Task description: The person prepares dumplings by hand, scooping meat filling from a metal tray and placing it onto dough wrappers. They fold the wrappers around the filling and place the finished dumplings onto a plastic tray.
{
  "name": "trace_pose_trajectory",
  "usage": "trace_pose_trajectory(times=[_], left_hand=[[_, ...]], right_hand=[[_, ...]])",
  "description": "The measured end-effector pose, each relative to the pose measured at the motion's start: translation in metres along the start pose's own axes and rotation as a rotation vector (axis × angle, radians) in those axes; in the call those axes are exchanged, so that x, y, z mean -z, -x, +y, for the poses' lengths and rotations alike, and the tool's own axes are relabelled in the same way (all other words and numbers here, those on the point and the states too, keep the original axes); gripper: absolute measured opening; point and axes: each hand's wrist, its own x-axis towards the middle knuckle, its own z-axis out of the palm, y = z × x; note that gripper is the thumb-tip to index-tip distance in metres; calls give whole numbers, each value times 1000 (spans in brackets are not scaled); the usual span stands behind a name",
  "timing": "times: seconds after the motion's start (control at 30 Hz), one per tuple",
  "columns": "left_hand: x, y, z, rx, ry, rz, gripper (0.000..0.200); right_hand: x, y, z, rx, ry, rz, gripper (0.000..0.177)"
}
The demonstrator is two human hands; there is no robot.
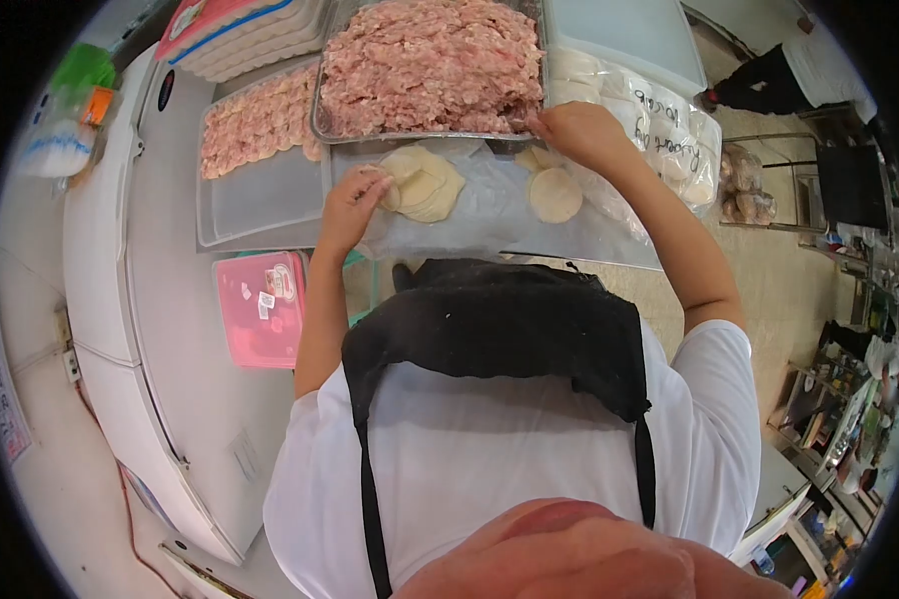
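My left hand (pixel 355 200) is closed at the left edge of a stack of round, pale dumpling wrappers (pixel 432 190), with its fingertips pinching a wrapper there. My right hand (pixel 584 135) reaches to the lower right corner of a metal tray (pixel 420 137) heaped with pink ground meat (pixel 430 65). Its fingers are curled together at the meat's edge, and what they hold is hidden. Just below that hand, a few loose round wrappers (pixel 555 196) lie on the plastic sheet (pixel 489 215).
A clear plastic tray (pixel 260 212) at left holds rows of meat-topped pieces (pixel 260 120). Bagged white packs (pixel 659 130) lie at right. Stacked containers (pixel 255 40) stand at the back left, and a pink-lidded box (pixel 260 309) sits below. Another person (pixel 819 70) is at far right.
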Motion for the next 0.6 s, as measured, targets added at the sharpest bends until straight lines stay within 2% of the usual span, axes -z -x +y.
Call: trace_pose_trajectory(times=[0.1,0.2,0.3,0.4,0.43,0.53,0.6], left_hand=[[4,-11,3,220,158,48,14],[-3,-23,11,278,121,194,13],[-18,-22,28,-45,-161,-8,13],[-19,-24,9,-361,-400,-116,19],[-15,-26,6,-315,-331,-156,21],[-2,-32,4,-222,-165,-263,27],[3,-37,6,-233,-128,-309,30]], right_hand=[[5,-1,5,-145,-238,-138,41],[5,-4,6,-232,-618,-271,39],[10,-16,2,-169,-438,-51,37],[28,-35,-14,-32,-154,138,38],[25,-41,-20,28,-71,219,37],[3,-54,-37,46,125,125,37],[-6,-49,-54,10,54,12,37]])
